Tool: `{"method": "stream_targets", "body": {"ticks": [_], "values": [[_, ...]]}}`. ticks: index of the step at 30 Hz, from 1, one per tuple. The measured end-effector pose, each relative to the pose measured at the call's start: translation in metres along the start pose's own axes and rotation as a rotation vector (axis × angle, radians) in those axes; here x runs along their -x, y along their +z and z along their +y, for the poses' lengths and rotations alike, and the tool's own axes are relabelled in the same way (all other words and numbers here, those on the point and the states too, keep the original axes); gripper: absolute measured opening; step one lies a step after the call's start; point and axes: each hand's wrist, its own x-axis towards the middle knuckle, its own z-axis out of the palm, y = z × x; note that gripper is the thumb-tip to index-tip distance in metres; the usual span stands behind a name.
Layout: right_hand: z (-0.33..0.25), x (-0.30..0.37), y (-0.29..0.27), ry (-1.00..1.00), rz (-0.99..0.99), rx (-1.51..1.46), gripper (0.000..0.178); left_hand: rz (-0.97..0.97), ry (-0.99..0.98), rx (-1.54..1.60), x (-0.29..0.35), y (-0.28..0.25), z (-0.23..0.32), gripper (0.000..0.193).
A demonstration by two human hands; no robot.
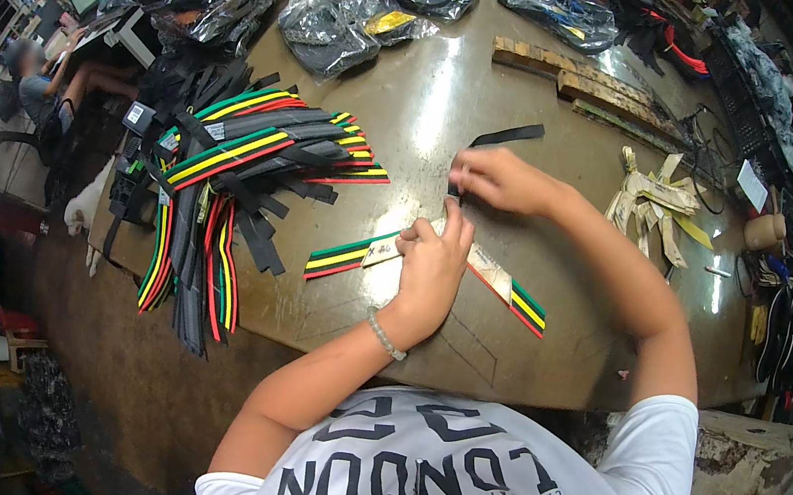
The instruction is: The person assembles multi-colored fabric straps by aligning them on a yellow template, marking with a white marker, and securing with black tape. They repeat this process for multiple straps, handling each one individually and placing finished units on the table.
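Observation:
My left hand [430,274], with curled fingers, presses a pale, marked template [383,252] down on the table. Under the template lies a strap striped green, yellow, black and red [335,259], its two ends slanting out to either side in a shallow V. Just beyond, my right hand [503,181] is closed round a narrow black strap [513,137], pinching it close to my left fingertips. The strap's free end angles away to the far right. My fingers hide where the black strap meets the template.
A heap of black straps and striped strips [239,152] lies at left, some hanging over the table edge. Plastic-wrapped black goods [346,26] sit at the back. Worn wooden bars [579,76] and pale strips [653,201] are toward the right. A person [42,86] sits far left.

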Motion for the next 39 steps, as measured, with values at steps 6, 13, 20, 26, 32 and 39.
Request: {"method": "stream_targets", "body": {"ticks": [6,13,20,26,32,39], "values": [[-0.012,0.01,0.053,0.359,0.334,-0.668,0.024,0.026,-0.047,-0.047,0.0,0.0,0.004,0.045],[-0.007,0.019,0.074,0.252,0.458,-0.301,0.026,0.115,-0.098,0.656,0.052,-0.004,-0.022,0.053],[-0.058,-0.001,0.078,0.262,0.48,-0.081,0.026,0.202,-0.168,0.759,0.084,0.011,-0.022,0.066],[-0.087,-0.018,0.137,0.213,0.426,0.07,0.024,0.087,-0.11,0.704,0.085,0.018,-0.02,0.07],[-0.098,-0.016,0.151,0.064,0.466,0.241,0.024,0.067,-0.082,0.9,0.085,0.017,-0.024,0.062],[-0.092,-0.002,0.163,0.077,0.237,0.16,0.024,0.011,-0.095,0.908,0.088,0.019,-0.023,0.056]]}}
